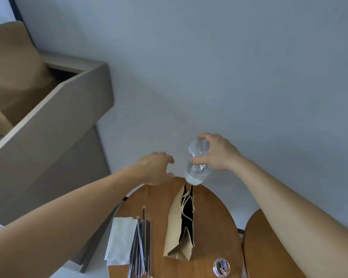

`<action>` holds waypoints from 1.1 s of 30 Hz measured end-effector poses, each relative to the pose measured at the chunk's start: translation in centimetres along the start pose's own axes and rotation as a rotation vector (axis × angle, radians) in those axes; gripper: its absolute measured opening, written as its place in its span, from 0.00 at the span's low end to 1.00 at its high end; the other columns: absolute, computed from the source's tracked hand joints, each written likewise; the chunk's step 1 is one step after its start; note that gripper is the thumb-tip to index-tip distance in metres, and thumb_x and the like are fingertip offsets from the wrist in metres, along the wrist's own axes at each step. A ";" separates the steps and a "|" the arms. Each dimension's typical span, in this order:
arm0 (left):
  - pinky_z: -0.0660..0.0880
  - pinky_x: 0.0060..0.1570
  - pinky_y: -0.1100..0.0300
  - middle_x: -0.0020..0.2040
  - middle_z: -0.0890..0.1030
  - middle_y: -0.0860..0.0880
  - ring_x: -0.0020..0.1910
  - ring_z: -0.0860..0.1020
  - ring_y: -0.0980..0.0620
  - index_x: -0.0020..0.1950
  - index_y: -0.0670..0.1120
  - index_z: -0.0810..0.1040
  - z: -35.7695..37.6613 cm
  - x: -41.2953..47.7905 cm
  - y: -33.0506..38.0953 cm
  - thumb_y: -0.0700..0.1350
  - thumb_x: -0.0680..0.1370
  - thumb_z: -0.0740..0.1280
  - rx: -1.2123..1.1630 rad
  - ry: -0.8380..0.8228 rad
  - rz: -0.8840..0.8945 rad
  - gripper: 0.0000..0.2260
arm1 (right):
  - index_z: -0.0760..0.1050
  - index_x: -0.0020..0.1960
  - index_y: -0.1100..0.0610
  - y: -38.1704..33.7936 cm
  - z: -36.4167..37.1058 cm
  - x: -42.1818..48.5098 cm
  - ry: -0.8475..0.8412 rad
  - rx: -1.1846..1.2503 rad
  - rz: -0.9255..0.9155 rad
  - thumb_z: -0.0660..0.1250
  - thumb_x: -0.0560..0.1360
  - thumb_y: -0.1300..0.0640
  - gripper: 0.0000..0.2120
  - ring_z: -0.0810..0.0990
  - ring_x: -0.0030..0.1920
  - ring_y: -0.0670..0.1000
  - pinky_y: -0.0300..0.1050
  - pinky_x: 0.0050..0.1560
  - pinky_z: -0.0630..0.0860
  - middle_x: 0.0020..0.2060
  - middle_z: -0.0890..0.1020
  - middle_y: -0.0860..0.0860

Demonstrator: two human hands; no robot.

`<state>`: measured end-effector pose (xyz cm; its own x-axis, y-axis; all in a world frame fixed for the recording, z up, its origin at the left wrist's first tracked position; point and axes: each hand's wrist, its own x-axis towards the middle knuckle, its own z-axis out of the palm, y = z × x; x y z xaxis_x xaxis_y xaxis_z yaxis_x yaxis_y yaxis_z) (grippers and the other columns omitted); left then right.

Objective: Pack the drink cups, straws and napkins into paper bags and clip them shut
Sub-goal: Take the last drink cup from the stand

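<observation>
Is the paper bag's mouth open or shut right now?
Open: the paper bag has its mouth spread, showing a dark interior and cord handles. The right hand holds the cup above it.

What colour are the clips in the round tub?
The clips are multicoloured; the head view shows them best.

I see the clear cup (198, 163) tilted at centre frame over the open brown paper bag (175, 227), white napkins (121, 237) and dark straws (141, 247) lower left, coloured clips (221, 266) lower right.
</observation>
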<state>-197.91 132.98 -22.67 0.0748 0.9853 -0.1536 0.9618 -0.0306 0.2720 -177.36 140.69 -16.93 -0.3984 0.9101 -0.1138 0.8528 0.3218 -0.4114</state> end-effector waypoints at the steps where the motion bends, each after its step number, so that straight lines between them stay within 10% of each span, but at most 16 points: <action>1: 0.70 0.65 0.52 0.69 0.73 0.52 0.67 0.71 0.48 0.73 0.53 0.68 1.0 0.2 0.1 0.58 0.77 0.64 -0.009 -0.019 0.001 0.25 | 0.63 0.72 0.42 0.4 0.7 0.0 -0.003 0.007 0.015 0.74 0.59 0.35 0.44 0.70 0.67 0.53 0.48 0.56 0.69 0.69 0.69 0.49; 13: 0.76 0.55 0.51 0.63 0.76 0.50 0.59 0.76 0.47 0.70 0.50 0.69 10.9 0.9 0.4 0.65 0.68 0.70 -0.098 -0.353 0.048 0.35 | 0.63 0.73 0.43 2.9 6.6 1.3 -0.052 0.051 0.140 0.75 0.58 0.35 0.47 0.69 0.68 0.54 0.51 0.61 0.71 0.69 0.69 0.49; 24: 0.82 0.42 0.55 0.37 0.83 0.50 0.35 0.84 0.52 0.48 0.46 0.77 16.8 1.1 1.5 0.49 0.78 0.61 -0.371 -0.389 -0.425 0.08 | 0.62 0.73 0.44 4.2 9.9 1.9 -0.103 0.113 0.062 0.73 0.58 0.37 0.46 0.70 0.65 0.54 0.51 0.60 0.71 0.67 0.69 0.48; 33: 0.72 0.24 0.65 0.32 0.84 0.44 0.24 0.81 0.49 0.48 0.38 0.76 17.8 1.6 0.5 0.49 0.81 0.58 -0.821 -0.476 -0.730 0.15 | 0.60 0.73 0.43 6.8 8.8 -1.0 -0.230 -0.096 -0.297 0.70 0.61 0.34 0.44 0.67 0.65 0.52 0.51 0.63 0.70 0.68 0.66 0.44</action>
<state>-192.62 131.56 -39.71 -0.1625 0.5585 -0.8134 0.3753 0.7974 0.4726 -174.08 139.64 -27.60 -0.6886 0.6948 -0.2074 0.7125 0.5953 -0.3714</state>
